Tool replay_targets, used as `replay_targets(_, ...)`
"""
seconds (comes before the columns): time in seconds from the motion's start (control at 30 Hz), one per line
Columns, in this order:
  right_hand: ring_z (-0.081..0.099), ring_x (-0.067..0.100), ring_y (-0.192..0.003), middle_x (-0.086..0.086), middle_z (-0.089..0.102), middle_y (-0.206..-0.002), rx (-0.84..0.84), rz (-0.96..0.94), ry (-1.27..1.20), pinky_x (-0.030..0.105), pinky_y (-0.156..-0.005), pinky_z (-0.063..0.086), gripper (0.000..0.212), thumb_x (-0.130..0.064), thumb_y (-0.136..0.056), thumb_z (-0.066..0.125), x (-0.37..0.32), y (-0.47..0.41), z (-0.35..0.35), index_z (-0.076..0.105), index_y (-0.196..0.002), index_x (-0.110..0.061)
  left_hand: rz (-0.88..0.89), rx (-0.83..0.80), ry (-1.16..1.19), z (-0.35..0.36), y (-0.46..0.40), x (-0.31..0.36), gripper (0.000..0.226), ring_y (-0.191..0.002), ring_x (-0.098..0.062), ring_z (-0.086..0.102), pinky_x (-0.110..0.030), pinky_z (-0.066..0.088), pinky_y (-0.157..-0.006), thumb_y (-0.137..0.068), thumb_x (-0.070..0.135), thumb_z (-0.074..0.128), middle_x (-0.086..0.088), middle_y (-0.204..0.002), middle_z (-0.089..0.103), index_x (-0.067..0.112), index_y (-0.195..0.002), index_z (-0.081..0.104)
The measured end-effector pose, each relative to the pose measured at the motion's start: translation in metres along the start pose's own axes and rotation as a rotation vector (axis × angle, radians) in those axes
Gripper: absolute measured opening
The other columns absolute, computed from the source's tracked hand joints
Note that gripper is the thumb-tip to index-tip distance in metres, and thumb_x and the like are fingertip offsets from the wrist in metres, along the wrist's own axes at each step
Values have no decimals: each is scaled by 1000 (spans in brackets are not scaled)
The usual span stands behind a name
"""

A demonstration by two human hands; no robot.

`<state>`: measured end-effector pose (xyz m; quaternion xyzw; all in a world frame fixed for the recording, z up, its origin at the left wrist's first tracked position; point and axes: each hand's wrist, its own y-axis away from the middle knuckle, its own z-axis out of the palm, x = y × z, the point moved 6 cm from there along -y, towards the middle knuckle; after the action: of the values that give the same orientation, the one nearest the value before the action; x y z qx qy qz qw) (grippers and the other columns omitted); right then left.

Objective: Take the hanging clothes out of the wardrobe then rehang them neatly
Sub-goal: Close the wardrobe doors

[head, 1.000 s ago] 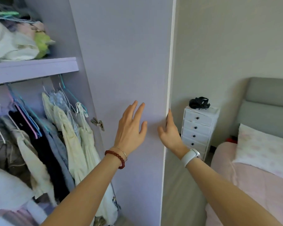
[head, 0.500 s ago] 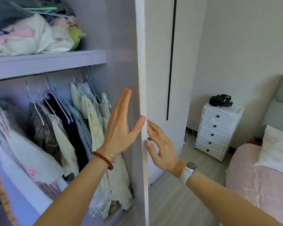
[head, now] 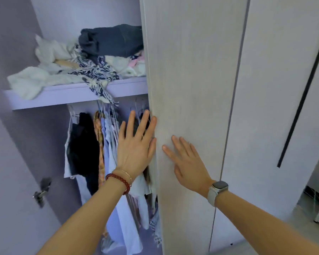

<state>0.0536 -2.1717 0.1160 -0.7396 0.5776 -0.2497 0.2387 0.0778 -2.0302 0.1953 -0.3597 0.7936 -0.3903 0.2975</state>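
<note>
While both hands sit flat on the door point(head: 188, 89), fingers straight, left hand point(head: 136, 146) at its edge, right hand point(head: 187, 162) on its face, the hanging clothes point(head: 107, 144) remain on the rail below the shelf point(head: 63, 94). Nothing removed yet; whole task remains.

We stand in a home bedroom: a tall pale-fronted wardrobe point(head: 191, 70) with lilac interior, a shelf point(head: 63, 96) heaped with loose folded clothes point(head: 92, 57), and below it hanging clothes point(head: 103, 144) on hangers.
</note>
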Motion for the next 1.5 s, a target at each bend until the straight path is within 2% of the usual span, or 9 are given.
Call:
replay_targets(0.3, 54, 32, -118, 5, 51, -136, -60, 35, 138, 53, -88, 47, 93, -18, -41, 79, -4, -61, 34, 47, -128, -30, -159, -306, -278, 36, -27, -41, 64, -134, -34, 33, -56, 38, -98, -78, 35, 63, -4, -146, 38, 10, -135, 46)
replay_targets(0.43, 55, 32, -117, 3, 58, -129, -118, 60, 156, 57, -88, 45, 84, -24, -32, 84, -1, -83, 45, 65, -114, -28, -175, -435, -324, 52, -41, -54, 68, -143, -29, -3, -54, 11, -111, -94, 38, 41, 2, -156, -4, 14, -148, 7)
replay_targets(0.57, 22, 33, -139, 3, 38, -146, -128, 56, 167, 60, -106, 25, 81, -28, -55, 78, 2, -98, 48, 50, -131, -29, -209, -500, -297, 67, -49, -62, 67, -141, -28, -16, -54, 1, -112, -98, 36, 30, 6, -151, -24, 15, -146, -11)
replay_targets(0.67, 36, 32, -123, 5, 59, -128, -104, 33, 125, 61, -91, 41, 88, -20, -27, 84, 9, -96, 59, 66, -113, -22, -220, -440, -306, 69, -47, -63, 73, -143, -30, -1, -55, 13, -111, -93, 37, 43, 5, -153, -13, 14, -148, 1)
replay_targets(0.8, 55, 35, -115, 5, 62, -124, -95, 36, 101, 54, -77, 51, 82, -25, -28, 85, 7, -93, 57, 69, -108, -22, -241, -501, -194, 67, -47, -56, 68, -142, -31, -11, -54, 5, -112, -95, 34, 38, 4, -154, -14, 14, -148, 1)
replay_targets(0.97, 60, 33, -110, 13, 62, -119, 39, 56, -202, 46, -81, 54, 44, -20, -75, 47, -22, -62, 44, 60, -116, -11, -374, -269, -62, 26, 2, -64, 46, -122, -36, 49, -56, 42, -90, -76, 31, 44, -13, -129, 55, 11, -113, 63)
replay_targets(1.1, 51, 28, -116, 15, 59, -120, 30, -38, -548, 45, -91, 48, 47, -22, -83, 31, -77, -29, 48, 58, -118, -5, -502, -143, -74, -31, 71, -83, 40, -114, -22, 47, -45, 44, -85, -81, 30, 40, -11, -119, 60, 12, -105, 65)
replay_targets(1.33, 44, 8, -111, 4, 57, -120, -70, -331, -937, 12, -93, 31, 44, -25, -86, 32, -232, -31, 17, 59, -117, -8, -592, 61, -412, -194, 142, -115, 28, -105, -21, 47, -37, 35, -78, -82, 24, 45, -4, -113, 62, 15, -99, 65)
replay_targets(1.5, 44, 9, -114, 3, 56, -122, -74, -531, -1085, 19, -92, 39, 45, -26, -87, 30, -331, -26, -15, 57, -118, -8, -619, 266, -629, -280, 201, -113, 31, -117, -30, 39, -39, 31, -91, -82, 16, 46, -8, -131, 41, 18, -113, 51)
